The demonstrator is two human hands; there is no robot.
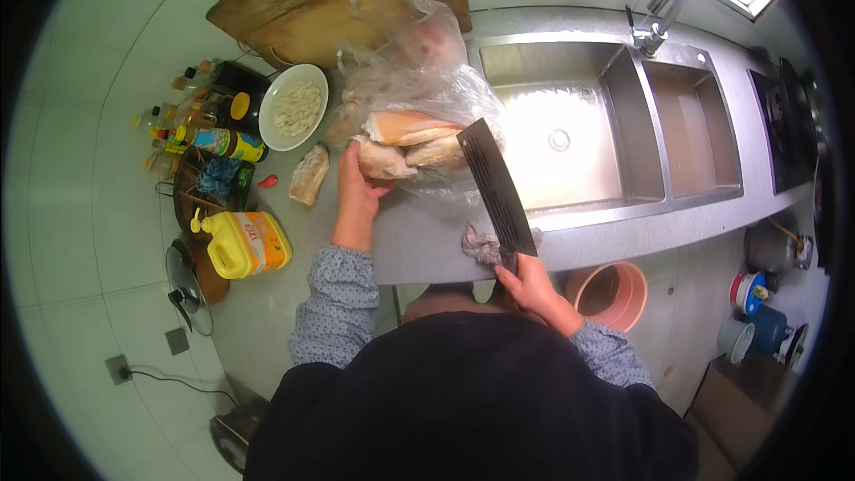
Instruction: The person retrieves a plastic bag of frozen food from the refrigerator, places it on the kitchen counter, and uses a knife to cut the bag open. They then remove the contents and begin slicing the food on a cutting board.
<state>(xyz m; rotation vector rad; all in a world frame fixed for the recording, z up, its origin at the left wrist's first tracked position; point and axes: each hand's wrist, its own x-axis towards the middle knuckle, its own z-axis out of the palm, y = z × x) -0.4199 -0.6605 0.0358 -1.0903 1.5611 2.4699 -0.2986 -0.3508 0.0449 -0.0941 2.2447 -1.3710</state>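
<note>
My left hand [359, 197] grips the left end of a pale, frosty piece of meat or fish [384, 159], thumb and fingers at its near side. Two similar pieces, an orange-tinged one [407, 127] and a paler one [437, 152], lie against it on a crumpled clear plastic bag [427, 47]. In my right hand [534, 287] is the handle of a dark kitchen knife with a broad slotted blade [491, 180]. The blade points away from me, its tip beside the paler piece. Another frosty piece [310, 175] rests alone on the counter, left of my left hand.
A double sink [568, 180] with a faucet [651, 37] is at right. A rag [481, 245] lies at the counter's front edge, a pink bucket [631, 300] below. Leftward are a white bowl [284, 143] of pale pieces, bottles [227, 143] and a yellow jug [250, 247]. Behind leans a cutting board [320, 7].
</note>
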